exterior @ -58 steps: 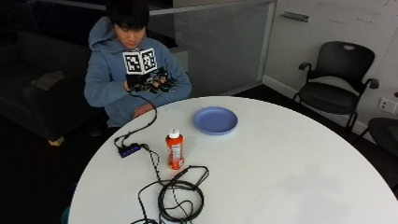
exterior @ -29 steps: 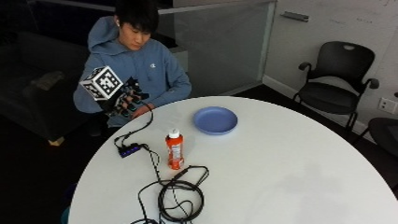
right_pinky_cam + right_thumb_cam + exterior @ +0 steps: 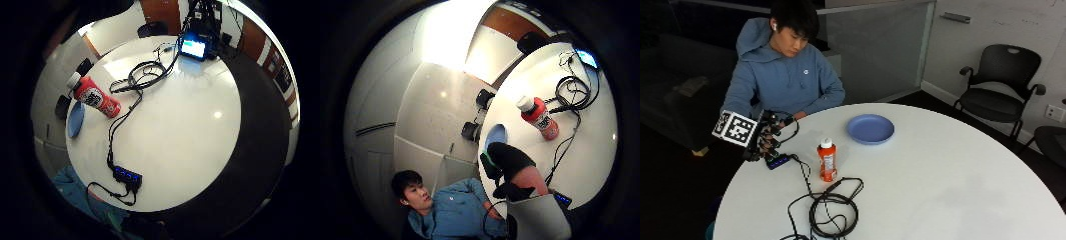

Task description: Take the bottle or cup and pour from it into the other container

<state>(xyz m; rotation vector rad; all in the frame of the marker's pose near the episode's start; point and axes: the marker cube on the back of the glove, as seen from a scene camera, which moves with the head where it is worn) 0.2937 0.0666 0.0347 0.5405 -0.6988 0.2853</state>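
Observation:
A red bottle [image 3: 827, 161] with a white cap stands upright on the round white table [image 3: 939, 190], in front of the seated person. A shallow blue dish [image 3: 870, 128] sits beyond it, toward the far side. My gloved right hand [image 3: 768, 138] hovers at the table's left edge, just over a small blue-lit hub [image 3: 777, 161], about a hand's width left of the bottle. Its fingers hang loosely curled and hold nothing. The palm views show the bottle [image 3: 95, 97] [image 3: 540, 118] and the dish [image 3: 75, 120] [image 3: 496, 136] side by side, apart from the hand [image 3: 509, 159].
A black cable runs from the hub [image 3: 127, 176] past the bottle to a coil of cable [image 3: 834, 209] near the front edge. A lit screen [image 3: 194, 48] stands across the table. Black chairs [image 3: 1003, 82] are at the right.
My hand has come down from chest height and swung out to the table's left edge by the hub. Bottle and dish have not moved.

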